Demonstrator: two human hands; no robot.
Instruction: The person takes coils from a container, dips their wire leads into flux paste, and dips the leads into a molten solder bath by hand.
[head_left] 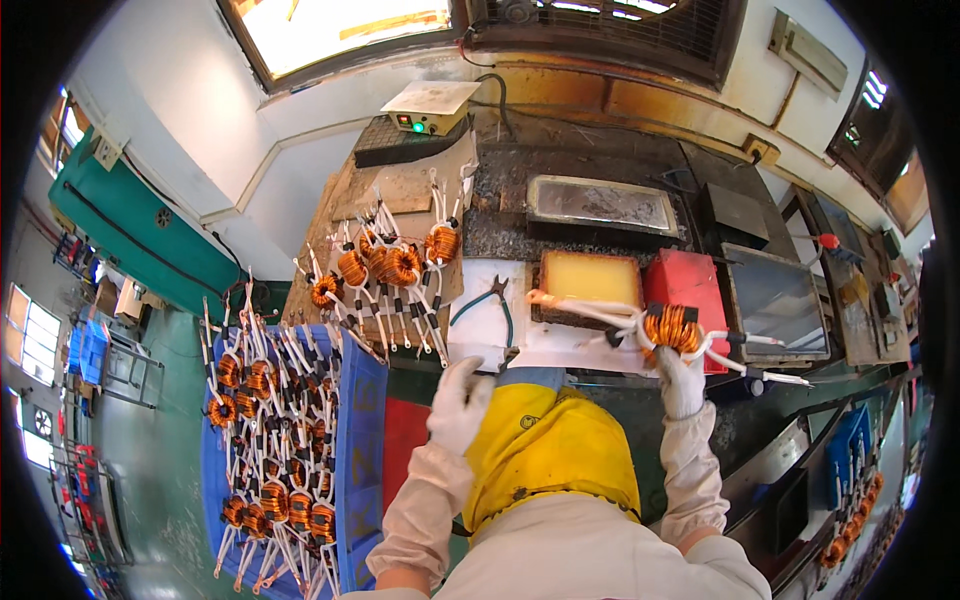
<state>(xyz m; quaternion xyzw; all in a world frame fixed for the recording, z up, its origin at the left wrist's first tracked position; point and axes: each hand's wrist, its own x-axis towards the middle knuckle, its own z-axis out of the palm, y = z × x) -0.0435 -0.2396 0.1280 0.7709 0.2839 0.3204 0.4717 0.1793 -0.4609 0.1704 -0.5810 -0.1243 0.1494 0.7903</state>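
At three o'clock in view: copper-wound coil, held in gloved right hand, fingers closed underneath. At six — gloved left hand, fingers part-bent, grip impossible to tell. Nine o'clock from coil — pliers.

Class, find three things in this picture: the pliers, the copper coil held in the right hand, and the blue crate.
Pliers [497,290]: head view, on the pivot.
Held copper coil [671,327]: head view, on the orange winding.
Blue crate [364,430]: head view, on its right wall.
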